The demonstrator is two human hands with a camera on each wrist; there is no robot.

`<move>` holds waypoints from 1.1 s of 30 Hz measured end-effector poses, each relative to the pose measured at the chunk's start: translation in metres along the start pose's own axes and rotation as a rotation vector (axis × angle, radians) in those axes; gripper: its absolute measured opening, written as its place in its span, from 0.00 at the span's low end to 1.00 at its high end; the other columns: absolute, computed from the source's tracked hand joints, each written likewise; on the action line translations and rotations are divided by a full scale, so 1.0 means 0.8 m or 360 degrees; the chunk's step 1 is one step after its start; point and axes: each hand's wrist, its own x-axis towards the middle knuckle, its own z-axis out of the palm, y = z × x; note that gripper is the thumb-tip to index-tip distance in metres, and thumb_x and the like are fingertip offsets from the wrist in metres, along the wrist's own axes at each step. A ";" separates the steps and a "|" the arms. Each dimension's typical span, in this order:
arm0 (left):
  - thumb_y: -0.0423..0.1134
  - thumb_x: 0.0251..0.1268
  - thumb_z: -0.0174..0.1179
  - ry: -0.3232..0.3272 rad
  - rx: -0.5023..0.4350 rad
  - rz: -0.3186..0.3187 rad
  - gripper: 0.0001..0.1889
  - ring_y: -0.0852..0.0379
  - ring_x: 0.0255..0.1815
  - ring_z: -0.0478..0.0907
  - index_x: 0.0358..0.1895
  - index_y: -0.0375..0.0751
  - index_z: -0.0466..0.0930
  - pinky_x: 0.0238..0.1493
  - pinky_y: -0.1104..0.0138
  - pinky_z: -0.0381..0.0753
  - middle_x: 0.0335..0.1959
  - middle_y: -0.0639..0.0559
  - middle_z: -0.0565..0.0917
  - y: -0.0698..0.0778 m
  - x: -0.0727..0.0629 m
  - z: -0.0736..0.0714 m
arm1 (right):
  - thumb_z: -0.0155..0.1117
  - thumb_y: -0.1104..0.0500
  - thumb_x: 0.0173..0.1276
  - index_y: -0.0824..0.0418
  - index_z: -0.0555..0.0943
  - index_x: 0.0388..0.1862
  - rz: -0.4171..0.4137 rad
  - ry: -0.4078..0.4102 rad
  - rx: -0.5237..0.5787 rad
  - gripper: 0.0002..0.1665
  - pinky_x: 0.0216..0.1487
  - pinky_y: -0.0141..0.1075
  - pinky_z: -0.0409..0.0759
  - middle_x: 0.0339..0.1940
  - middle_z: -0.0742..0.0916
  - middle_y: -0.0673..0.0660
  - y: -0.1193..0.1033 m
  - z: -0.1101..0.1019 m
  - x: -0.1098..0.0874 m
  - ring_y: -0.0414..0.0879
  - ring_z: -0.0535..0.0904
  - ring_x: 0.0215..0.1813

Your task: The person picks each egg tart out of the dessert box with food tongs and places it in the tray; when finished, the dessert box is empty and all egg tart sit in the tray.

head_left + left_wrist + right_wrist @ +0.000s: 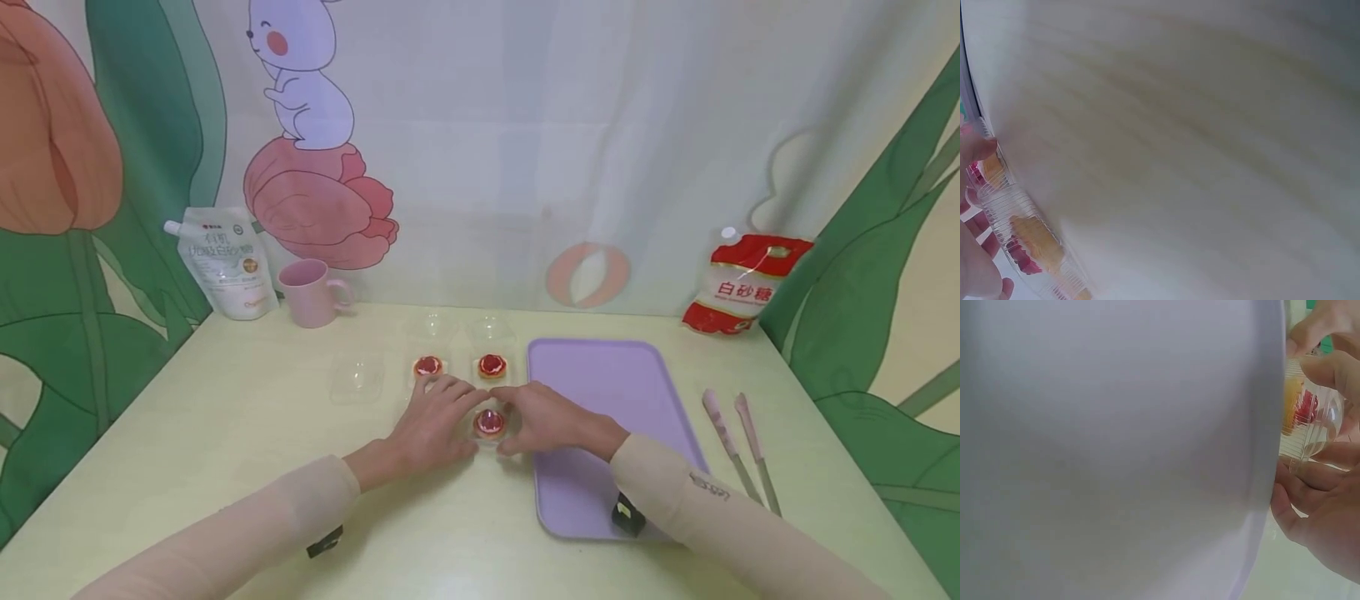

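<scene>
At the middle of the table in the head view, a small red-topped tart (489, 423) sits in a clear plastic box (487, 446). My left hand (435, 421) holds the box's left side, thumb toward me and index finger at the far edge. From the right, my right hand (551, 418) grips the same box with thumb and index finger. The right wrist view shows a clear dome over the tart (1305, 407). Behind stand two open boxes with a left tart (428, 367) and a right tart (492, 366). My left hand partly covers the left one's front.
A lilac tray (592, 375) lies right of the boxes, under my right forearm. Two pink-handled spreaders (723, 425) lie beyond it. Left is a clear lid (357, 382). A pink mug (309, 293), a white pouch (228, 267) and a red-white sugar bag (738, 287) stand behind.
</scene>
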 end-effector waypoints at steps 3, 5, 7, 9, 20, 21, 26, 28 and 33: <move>0.46 0.48 0.77 0.0003 -0.0001 -0.0003 0.36 0.50 0.60 0.73 0.64 0.48 0.76 0.66 0.45 0.63 0.55 0.52 0.82 0.001 -0.001 0.000 | 0.79 0.54 0.49 0.64 0.75 0.66 -0.0004 -0.0015 0.0025 0.44 0.35 0.34 0.75 0.44 0.88 0.56 0.001 -0.001 0.001 0.43 0.78 0.36; 0.46 0.47 0.76 0.0008 -0.0003 -0.0003 0.36 0.49 0.60 0.73 0.64 0.48 0.76 0.66 0.44 0.63 0.55 0.52 0.82 0.002 -0.002 -0.001 | 0.79 0.54 0.50 0.62 0.75 0.66 -0.0009 -0.0021 0.0045 0.43 0.37 0.35 0.77 0.45 0.88 0.55 0.001 -0.002 0.001 0.44 0.79 0.38; 0.47 0.48 0.76 0.0011 0.0001 -0.0011 0.36 0.49 0.60 0.72 0.65 0.48 0.75 0.66 0.44 0.64 0.55 0.51 0.82 0.002 -0.002 -0.001 | 0.78 0.55 0.50 0.61 0.75 0.67 -0.0025 -0.0015 0.0065 0.43 0.43 0.38 0.79 0.48 0.87 0.55 0.002 -0.003 0.000 0.46 0.81 0.43; 0.48 0.49 0.76 0.0023 0.0003 -0.0019 0.37 0.48 0.61 0.72 0.65 0.48 0.74 0.66 0.44 0.64 0.55 0.51 0.81 0.002 -0.003 -0.001 | 0.77 0.55 0.51 0.61 0.74 0.68 -0.0057 -0.0007 0.0073 0.43 0.51 0.42 0.80 0.52 0.87 0.56 0.003 -0.005 0.000 0.48 0.82 0.50; 0.52 0.49 0.75 0.0120 0.0026 0.0047 0.38 0.50 0.59 0.73 0.67 0.48 0.74 0.65 0.46 0.66 0.53 0.51 0.81 -0.001 -0.004 0.003 | 0.78 0.52 0.54 0.60 0.71 0.71 -0.0094 -0.0009 0.0161 0.46 0.63 0.52 0.77 0.63 0.83 0.59 0.004 -0.012 -0.004 0.55 0.79 0.63; 0.52 0.50 0.75 0.0115 0.0026 0.0047 0.38 0.50 0.58 0.73 0.67 0.48 0.74 0.65 0.47 0.66 0.53 0.51 0.81 0.000 -0.003 0.002 | 0.78 0.52 0.54 0.61 0.71 0.71 -0.0096 -0.0010 0.0162 0.46 0.63 0.52 0.77 0.63 0.83 0.59 0.004 -0.011 -0.004 0.55 0.79 0.63; 0.52 0.52 0.73 0.0082 0.0041 0.0052 0.37 0.50 0.59 0.73 0.68 0.48 0.73 0.66 0.47 0.65 0.52 0.52 0.81 0.002 -0.002 0.000 | 0.81 0.50 0.51 0.61 0.71 0.70 -0.0062 0.0004 0.0118 0.49 0.63 0.50 0.77 0.61 0.84 0.58 0.002 -0.005 -0.002 0.54 0.80 0.62; 0.52 0.52 0.74 0.0074 0.0047 0.0047 0.37 0.50 0.59 0.73 0.67 0.48 0.73 0.66 0.47 0.65 0.53 0.52 0.81 0.003 -0.002 0.000 | 0.83 0.50 0.49 0.62 0.71 0.70 -0.0035 0.0016 0.0074 0.51 0.63 0.49 0.77 0.59 0.85 0.58 0.000 -0.002 -0.001 0.53 0.81 0.60; 0.52 0.51 0.74 0.0066 0.0061 0.0016 0.37 0.50 0.59 0.73 0.66 0.47 0.74 0.66 0.47 0.65 0.53 0.51 0.82 0.005 -0.001 0.000 | 0.82 0.52 0.48 0.63 0.71 0.68 0.0011 0.0030 -0.0032 0.49 0.53 0.44 0.78 0.48 0.86 0.53 -0.002 0.002 0.002 0.47 0.79 0.47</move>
